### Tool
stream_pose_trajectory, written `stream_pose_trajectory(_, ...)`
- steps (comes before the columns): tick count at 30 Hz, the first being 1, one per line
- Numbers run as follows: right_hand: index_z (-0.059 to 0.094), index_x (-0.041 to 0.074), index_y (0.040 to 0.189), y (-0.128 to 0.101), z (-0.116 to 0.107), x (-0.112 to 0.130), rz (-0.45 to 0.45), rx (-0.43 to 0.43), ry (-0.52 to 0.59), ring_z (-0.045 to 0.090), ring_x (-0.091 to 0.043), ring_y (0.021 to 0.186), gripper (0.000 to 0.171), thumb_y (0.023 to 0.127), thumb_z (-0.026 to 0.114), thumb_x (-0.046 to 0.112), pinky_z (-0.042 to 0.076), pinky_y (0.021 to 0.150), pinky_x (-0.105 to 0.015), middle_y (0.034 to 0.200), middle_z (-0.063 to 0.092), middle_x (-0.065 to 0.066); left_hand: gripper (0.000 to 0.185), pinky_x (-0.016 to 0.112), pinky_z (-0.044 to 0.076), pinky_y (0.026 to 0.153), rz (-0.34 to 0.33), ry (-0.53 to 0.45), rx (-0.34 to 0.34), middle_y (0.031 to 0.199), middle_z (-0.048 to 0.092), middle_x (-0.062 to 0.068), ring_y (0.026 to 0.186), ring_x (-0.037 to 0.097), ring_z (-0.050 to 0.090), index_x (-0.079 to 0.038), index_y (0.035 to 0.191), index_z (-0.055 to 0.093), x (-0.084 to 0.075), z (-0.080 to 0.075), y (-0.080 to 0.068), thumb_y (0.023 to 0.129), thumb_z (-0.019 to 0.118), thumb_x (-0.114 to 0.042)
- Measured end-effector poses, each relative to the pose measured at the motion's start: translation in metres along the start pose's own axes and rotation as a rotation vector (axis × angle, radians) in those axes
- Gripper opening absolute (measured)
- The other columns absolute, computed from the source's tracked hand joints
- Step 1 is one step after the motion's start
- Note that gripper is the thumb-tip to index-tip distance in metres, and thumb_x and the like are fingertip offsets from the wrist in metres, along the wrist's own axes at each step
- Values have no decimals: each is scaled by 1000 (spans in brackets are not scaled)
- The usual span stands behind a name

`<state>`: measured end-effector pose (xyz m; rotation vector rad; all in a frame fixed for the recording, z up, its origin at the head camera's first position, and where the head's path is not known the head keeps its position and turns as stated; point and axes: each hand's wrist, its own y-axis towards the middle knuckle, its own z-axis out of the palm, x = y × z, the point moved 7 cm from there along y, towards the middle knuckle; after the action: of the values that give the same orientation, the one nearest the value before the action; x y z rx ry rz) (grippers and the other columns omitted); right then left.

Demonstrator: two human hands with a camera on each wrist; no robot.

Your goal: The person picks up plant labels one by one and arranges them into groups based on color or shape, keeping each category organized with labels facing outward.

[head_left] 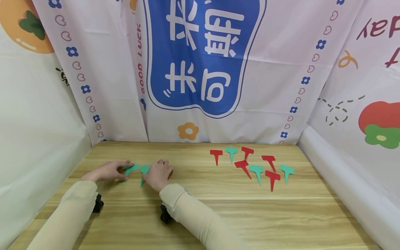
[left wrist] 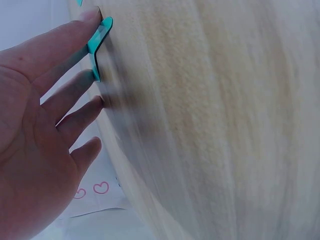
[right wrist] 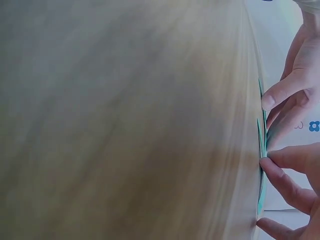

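In the head view my left hand (head_left: 109,170) is at the left of the table, thumb and fingers at a green T-shaped plant label (head_left: 132,168). The left wrist view shows that label (left wrist: 101,36) tilted between the thumb and fingers, the other fingers spread. To its right, my right hand (head_left: 158,174) pinches a second green T-shaped plant label (head_left: 144,169) by its side, stem towards me. In the right wrist view the right fingertips (right wrist: 272,162) meet at the thin edge of that label (right wrist: 261,197), which lies at the tabletop; its face is hardly seen there.
On the right of the wooden table (head_left: 218,208) lie several red T-shaped labels (head_left: 272,176) and three green ones (head_left: 257,169), some close together, one red stem near another's head. Printed cloth walls (head_left: 125,86) stand at the back and both sides.
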<state>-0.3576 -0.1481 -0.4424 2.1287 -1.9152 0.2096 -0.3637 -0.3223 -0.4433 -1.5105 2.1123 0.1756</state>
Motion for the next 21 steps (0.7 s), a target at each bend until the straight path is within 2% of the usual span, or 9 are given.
stream_pose_trajectory(8, 59, 25, 53, -1, -4, -4, -63, 4, 73, 46, -23, 126, 36, 81, 69, 45, 31, 105, -61, 121, 62, 0, 72, 68, 26, 103, 11, 6, -3, 150, 28, 25, 133, 52, 29, -4, 140, 45, 0, 0, 0, 81, 74, -34)
stream_pose_trajectory(10, 59, 26, 53, -1, -4, -6, -82, -3, 95, 46, -23, 126, 36, 81, 70, 44, 31, 104, -62, 120, 63, 1, 72, 68, 26, 103, 11, 2, -5, 150, 29, 25, 133, 51, 29, -4, 140, 46, 0, 0, 0, 81, 74, -34)
stream_pose_trajectory(17, 68, 29, 66, -2, -8, -8, -151, -26, 114, 46, -23, 125, 24, 85, 66, 43, 36, 101, -59, 119, 62, 1, 73, 69, 27, 102, -6, -3, -5, 151, 29, 23, 133, 51, 29, -7, 140, 46, 1, 1, -1, 80, 74, -36)
stream_pose_trajectory(21, 74, 28, 84, -3, -11, -9, -177, -20, 107, 45, -23, 126, 19, 87, 63, 43, 37, 101, -57, 123, 61, -1, 73, 68, 27, 102, -4, -13, 0, 151, 28, 24, 133, 51, 30, -6, 141, 45, 0, 1, -1, 80, 74, -35)
